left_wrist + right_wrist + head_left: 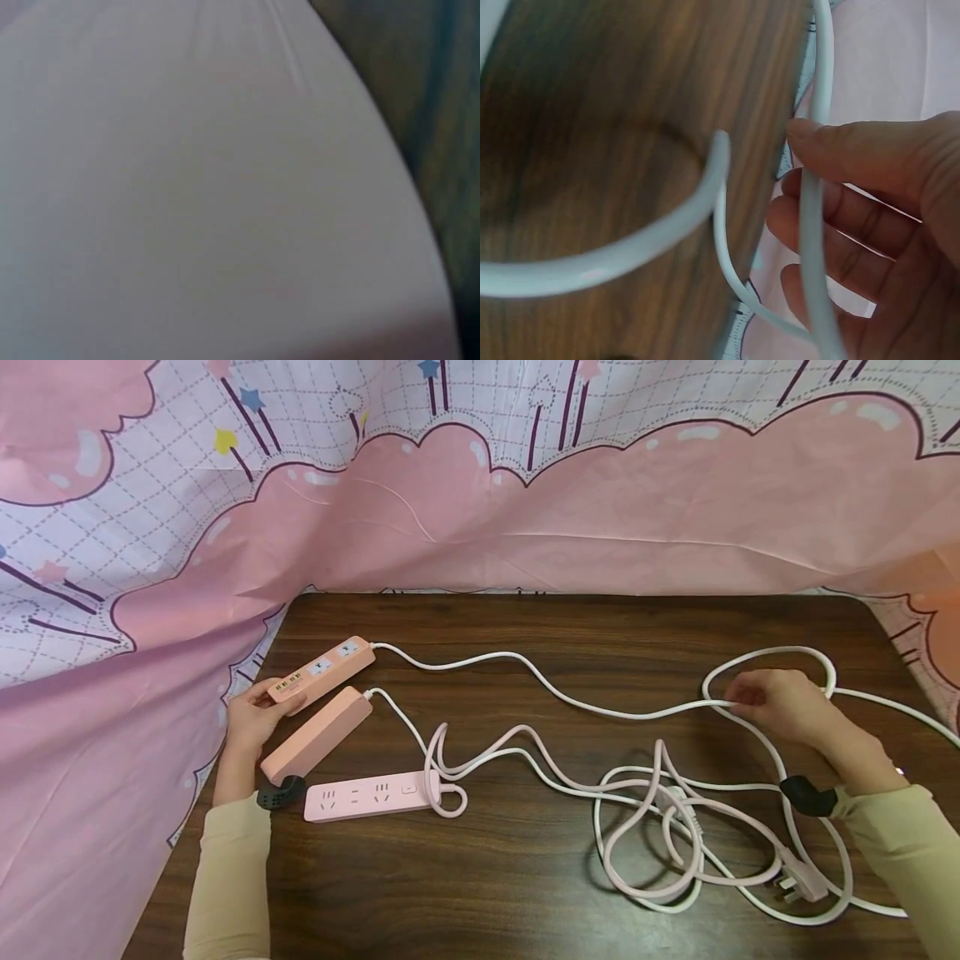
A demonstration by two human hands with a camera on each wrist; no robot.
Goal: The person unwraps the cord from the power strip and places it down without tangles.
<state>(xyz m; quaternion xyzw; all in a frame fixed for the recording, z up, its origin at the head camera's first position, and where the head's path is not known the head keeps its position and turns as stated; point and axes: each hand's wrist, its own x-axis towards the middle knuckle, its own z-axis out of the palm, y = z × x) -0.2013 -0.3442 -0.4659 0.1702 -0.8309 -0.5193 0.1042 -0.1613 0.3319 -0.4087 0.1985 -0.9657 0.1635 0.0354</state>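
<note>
At the left of the table in the head view, my left hand [253,717] grips the lower left end of an orange power strip [330,672], thumb along its near side. The strip shows two white sockets and several small ports. From its far end a white cord [525,662] runs right in waves to my right hand [783,703]. In the right wrist view the thumb [862,154] lies over the white cord, with the curled fingers [855,217] behind it. A pale blurred surface [225,187] fills most of the left wrist view, hiding the left hand there.
Beside the held strip lies a second orange power strip [318,733], side up. Nearer is a pink power strip [352,798]. Their cords tangle at the right around a pink three-pin plug [804,878]. A patterned pink curtain [600,552] surrounds the dark wooden table [487,877].
</note>
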